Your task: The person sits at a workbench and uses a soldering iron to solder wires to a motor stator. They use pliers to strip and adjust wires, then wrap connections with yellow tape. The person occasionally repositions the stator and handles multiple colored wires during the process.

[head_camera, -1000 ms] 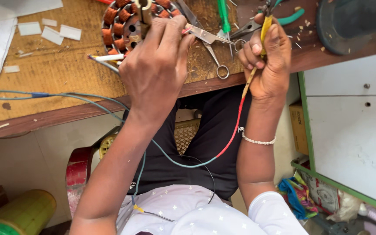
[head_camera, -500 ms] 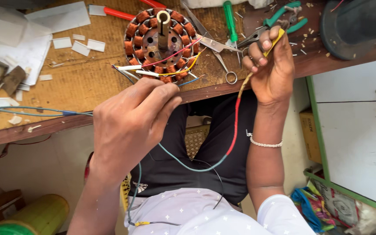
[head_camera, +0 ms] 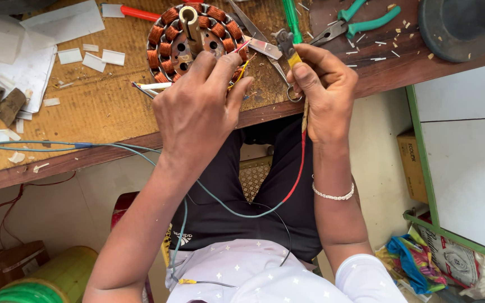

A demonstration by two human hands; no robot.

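The round copper-wound motor stator (head_camera: pixel 197 39) lies at the near edge of the wooden table (head_camera: pixel 102 112). The left hand (head_camera: pixel 200 109) pinches its coloured lead wires (head_camera: pixel 239 67); the right hand (head_camera: pixel 324 90) grips a yellow-handled tool (head_camera: pixel 287 47). Hold the leads taut and the tool steady against them.

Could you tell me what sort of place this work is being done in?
Probably a small electrical repair workshop. A copper-wound motor coil lies on a worn wooden bench strewn with pliers and scissors, and the left hand and right hand work its wires.
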